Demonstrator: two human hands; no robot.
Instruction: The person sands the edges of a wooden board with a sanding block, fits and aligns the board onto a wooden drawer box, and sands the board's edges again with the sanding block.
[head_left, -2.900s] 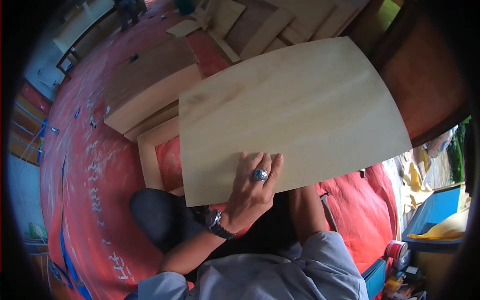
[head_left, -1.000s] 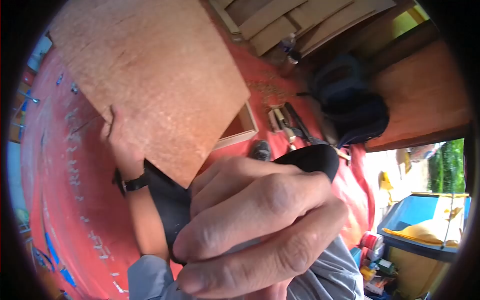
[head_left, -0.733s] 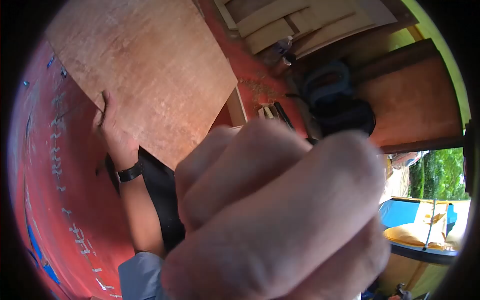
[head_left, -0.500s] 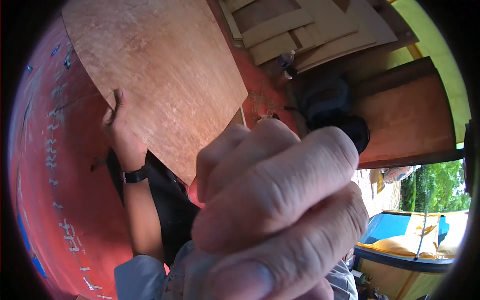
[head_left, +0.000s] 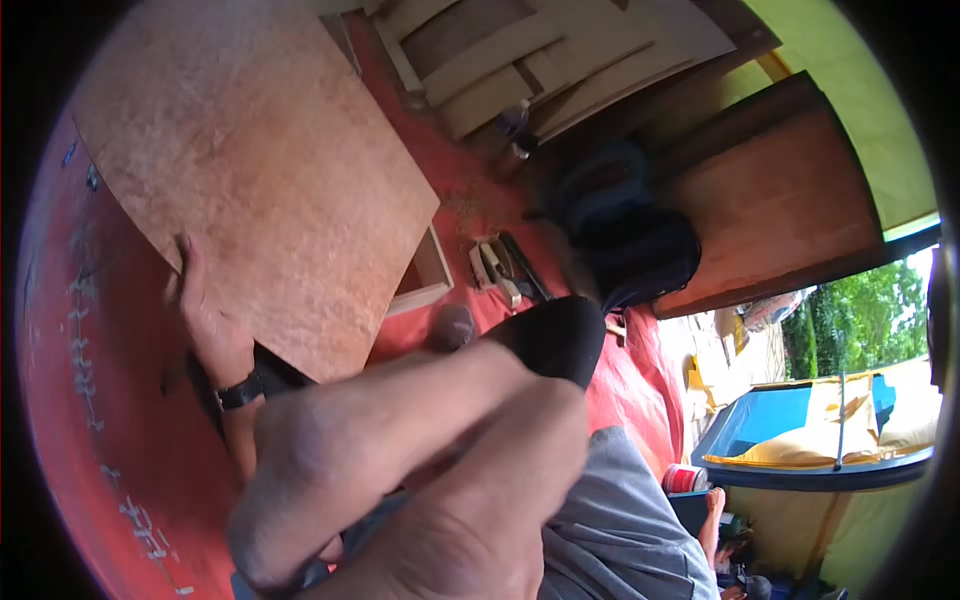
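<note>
Right hand (head_left: 470, 500) farther left, curled

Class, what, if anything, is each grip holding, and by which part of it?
Left grip: the board, by its left edge. Right grip: too close and blurred to tell.

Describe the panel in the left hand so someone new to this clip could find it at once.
Start from the red floor; over its left part, the left hand, with a black wristband, grips a wooden panel by its edge. This large, mottled, reddish-brown sheet differs from the paler boards beyond: it alone is held in a hand.
</note>
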